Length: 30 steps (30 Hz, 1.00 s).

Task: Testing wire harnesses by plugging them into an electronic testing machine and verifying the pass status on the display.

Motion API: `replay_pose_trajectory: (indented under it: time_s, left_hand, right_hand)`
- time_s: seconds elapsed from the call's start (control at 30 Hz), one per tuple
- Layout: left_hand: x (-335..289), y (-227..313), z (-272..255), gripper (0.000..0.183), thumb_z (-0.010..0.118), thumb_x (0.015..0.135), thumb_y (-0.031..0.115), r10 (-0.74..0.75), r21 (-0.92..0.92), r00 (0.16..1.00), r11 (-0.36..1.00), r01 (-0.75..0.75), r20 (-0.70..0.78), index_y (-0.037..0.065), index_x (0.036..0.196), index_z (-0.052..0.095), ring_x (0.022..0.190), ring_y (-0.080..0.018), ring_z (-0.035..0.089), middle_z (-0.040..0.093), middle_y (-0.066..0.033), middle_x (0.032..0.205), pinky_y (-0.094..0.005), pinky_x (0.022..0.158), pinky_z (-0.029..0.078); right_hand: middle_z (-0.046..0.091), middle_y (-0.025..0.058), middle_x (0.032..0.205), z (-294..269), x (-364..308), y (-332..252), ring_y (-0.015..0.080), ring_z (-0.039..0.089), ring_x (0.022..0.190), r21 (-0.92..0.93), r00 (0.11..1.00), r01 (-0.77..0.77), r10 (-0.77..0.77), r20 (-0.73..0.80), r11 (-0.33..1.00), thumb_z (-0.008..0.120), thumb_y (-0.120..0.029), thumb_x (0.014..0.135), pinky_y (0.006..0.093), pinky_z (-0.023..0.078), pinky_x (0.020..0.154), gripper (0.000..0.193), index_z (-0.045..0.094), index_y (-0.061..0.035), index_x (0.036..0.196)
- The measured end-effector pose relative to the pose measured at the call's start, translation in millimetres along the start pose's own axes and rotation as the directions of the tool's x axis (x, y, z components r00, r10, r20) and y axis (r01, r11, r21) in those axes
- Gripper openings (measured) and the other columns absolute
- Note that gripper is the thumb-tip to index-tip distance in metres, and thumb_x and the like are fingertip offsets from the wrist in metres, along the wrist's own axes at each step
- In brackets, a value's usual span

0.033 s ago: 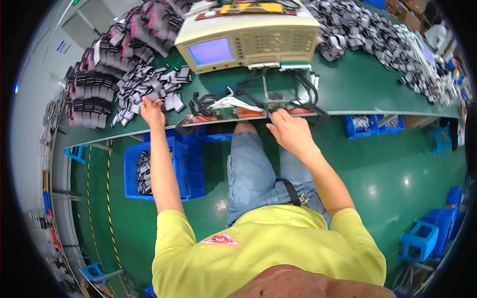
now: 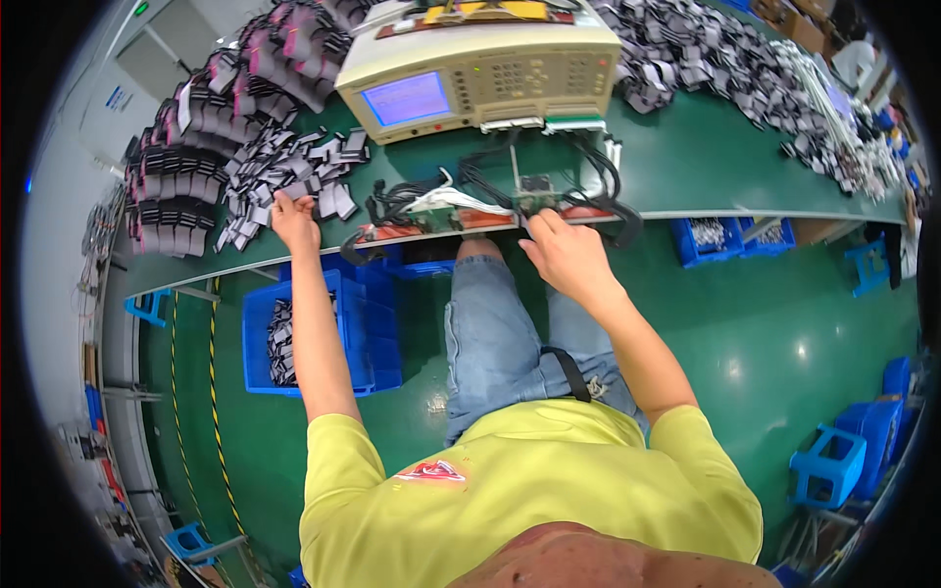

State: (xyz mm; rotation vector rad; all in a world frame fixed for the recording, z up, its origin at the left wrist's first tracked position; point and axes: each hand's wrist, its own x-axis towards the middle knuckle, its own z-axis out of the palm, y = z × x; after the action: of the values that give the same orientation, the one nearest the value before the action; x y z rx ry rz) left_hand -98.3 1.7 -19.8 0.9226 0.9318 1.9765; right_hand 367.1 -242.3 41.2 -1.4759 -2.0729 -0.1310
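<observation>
At the near edge of a loose pile of short grey ribbon cables with black ends (image 2: 279, 167), my left hand (image 2: 296, 223) has its fingers curled and pinched at a grey cable (image 2: 300, 188). My right hand (image 2: 567, 250) is closed at the table's front edge, its fingertips against a small green board (image 2: 535, 201) on a fixture. Those fingers hide whatever they hold. Black leads (image 2: 482, 171) and white leads (image 2: 437, 199) run about the fixture. Behind it stands a beige bench tester (image 2: 480, 78) with a lit blue screen.
Stacked bundles of grey cables (image 2: 176, 206) line the table's left side. Another large heap (image 2: 686, 59) covers the back right. Below the table, a blue bin (image 2: 257, 343) holds more cables; further blue bins (image 2: 701, 257) sit at right. A blue stool (image 2: 828, 470) is on the green floor.
The whole view has shifted slightly. Both hands stay at the same places, the left by the cable pile and the right at the fixture.
</observation>
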Motion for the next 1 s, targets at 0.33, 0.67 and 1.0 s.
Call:
replay_pose_trajectory:
  time_s: [0.33, 0.67, 1.0]
  left_hand:
    - [19.1, -19.6, -11.0, 0.034, 0.062, 0.108, 0.038, 0.063, 0.188, 0.998, 0.980, -0.065, 0.018, 0.005, 0.107, 0.055, 0.068, -0.0184, 0.069, 0.066, -0.0065, 0.084, -0.0278, 0.060, 0.054]
    - [18.6, -17.3, -15.8, 0.033, 0.059, 0.110, 0.035, 0.037, 0.142, 0.998, 0.989, -0.044, 0.047, 0.002, 0.114, 0.056, 0.069, -0.0147, 0.064, 0.064, -0.0052, 0.088, -0.0269, 0.061, 0.051]
    - [16.0, -21.0, -8.9, 0.030, 0.060, 0.110, 0.034, 0.054, 0.154, 0.998, 0.986, -0.060, 0.040, 0.005, 0.110, 0.055, 0.067, -0.0138, 0.065, 0.065, -0.0044, 0.087, -0.0261, 0.059, 0.051]
  right_hand:
    - [0.052, 0.0082, 0.069, 4.4, -38.9, -28.2, 0.0318, 0.062, 0.058, 0.182, 0.974, 0.174, -0.142, -0.177, 0.968, 0.076, -0.023, 0.091, 0.0446, 0.049, 0.048, 0.031, 0.054, -0.0093, 0.074]
    - [0.056, 0.0143, 0.068, -72.8, -83.3, 65.7, 0.0362, 0.059, 0.060, 0.138, 0.967, -0.154, 0.177, -0.180, 0.978, 0.083, -0.026, 0.087, 0.0443, 0.046, 0.054, 0.035, 0.059, -0.0044, 0.072]
    - [0.059, 0.0204, 0.138, -63.8, 12.9, 240.3, 0.0409, 0.060, 0.124, -0.104, 0.860, -0.347, 0.271, -0.433, 0.932, 0.074, -0.027, 0.094, 0.0449, 0.053, 0.100, 0.046, 0.062, -0.0031, 0.132]
